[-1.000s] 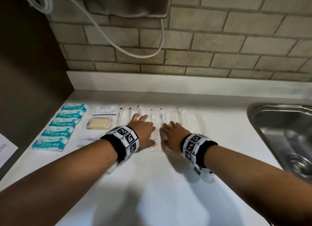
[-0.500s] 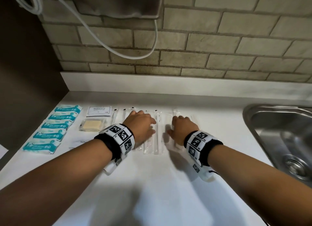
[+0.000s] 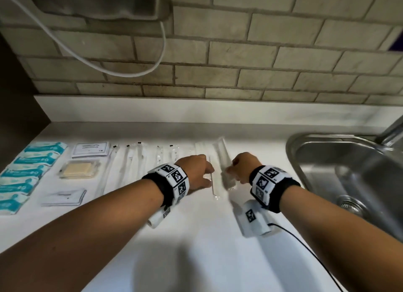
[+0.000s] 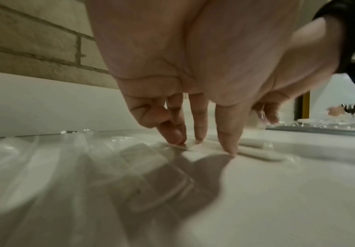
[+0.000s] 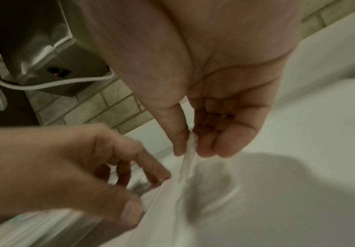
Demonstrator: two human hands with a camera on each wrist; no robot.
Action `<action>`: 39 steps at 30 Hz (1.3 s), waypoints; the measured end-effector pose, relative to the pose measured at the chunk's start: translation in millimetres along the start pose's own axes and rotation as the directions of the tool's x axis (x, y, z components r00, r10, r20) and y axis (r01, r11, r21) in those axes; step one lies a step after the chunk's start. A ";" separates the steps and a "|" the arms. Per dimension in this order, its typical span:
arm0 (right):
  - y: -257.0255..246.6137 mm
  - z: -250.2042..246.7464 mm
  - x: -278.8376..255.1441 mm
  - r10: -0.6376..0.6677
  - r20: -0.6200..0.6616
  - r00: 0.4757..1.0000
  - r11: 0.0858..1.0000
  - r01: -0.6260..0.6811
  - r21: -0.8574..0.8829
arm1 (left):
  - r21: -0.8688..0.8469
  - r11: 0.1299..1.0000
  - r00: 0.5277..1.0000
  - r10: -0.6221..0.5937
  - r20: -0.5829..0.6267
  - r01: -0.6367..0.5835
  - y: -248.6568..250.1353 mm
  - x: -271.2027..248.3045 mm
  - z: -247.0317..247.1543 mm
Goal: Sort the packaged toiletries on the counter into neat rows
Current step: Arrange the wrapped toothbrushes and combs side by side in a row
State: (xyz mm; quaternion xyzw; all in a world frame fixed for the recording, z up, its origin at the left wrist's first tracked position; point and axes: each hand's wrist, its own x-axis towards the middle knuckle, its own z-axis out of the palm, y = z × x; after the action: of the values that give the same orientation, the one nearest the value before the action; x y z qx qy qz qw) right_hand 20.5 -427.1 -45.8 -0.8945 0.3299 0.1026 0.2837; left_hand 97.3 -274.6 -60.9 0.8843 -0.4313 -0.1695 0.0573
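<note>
A row of long clear-wrapped packets (image 3: pixel 135 158) lies side by side across the white counter (image 3: pixel 196 248). My left hand (image 3: pixel 205 171) stands at the right end of the row, fingers straight, their tips pressing on a clear packet (image 4: pixel 256 150) in the left wrist view. My right hand (image 3: pixel 232 171) pinches the near end of another clear packet (image 3: pixel 224 156) between thumb and fingers (image 5: pixel 214 147); the packet is tilted, its far end pointing at the wall. To the left lie teal packets (image 3: pixel 32 167) in a column, white sachets (image 3: pixel 90 148) and a yellowish soap pack (image 3: pixel 78 170).
A steel sink (image 3: pixel 349 171) with a tap (image 3: pixel 392 130) is set into the counter on the right. A dark panel (image 3: pixel 17 95) bounds the left side. A wall unit (image 3: pixel 98 1) with a white cable (image 3: pixel 130 73) hangs over the tiled backsplash.
Both hands have moved right along the row. The right hand, which lay flat on the packets, now pinches one clear packet and has raised its near end.
</note>
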 end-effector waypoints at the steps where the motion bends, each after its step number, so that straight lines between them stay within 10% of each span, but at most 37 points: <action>1: 9.3 -9.8 2.4 -0.011 -0.045 0.999 1.000 0.012 0.028 | 0.015 1.000 1.000 0.008 -0.011 -0.008 3.7 2.8 2.0; 15: 58.3 -29.6 0.5 0.011 0.021 1.000 0.930 -0.003 -0.367 | 0.035 0.995 0.994 -0.086 -0.069 0.088 18.9 7.7 3.4; 22: 30.8 -12.0 -9.3 -0.300 0.004 0.954 0.912 0.288 -0.290 | 0.155 0.969 0.981 -0.193 -0.008 0.192 15.8 8.0 7.6; 39: 22.3 10.8 5.5 -0.070 0.110 0.991 0.973 0.093 -0.213 | -0.047 0.944 0.943 -0.329 -0.055 0.327 37.6 3.3 12.8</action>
State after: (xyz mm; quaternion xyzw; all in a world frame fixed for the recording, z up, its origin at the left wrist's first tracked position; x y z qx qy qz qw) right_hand 10.3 -437.7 -66.5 -0.9266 0.2648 0.1716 0.2047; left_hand 66.7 -300.0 -64.4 0.9473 -0.2729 -0.1570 0.0584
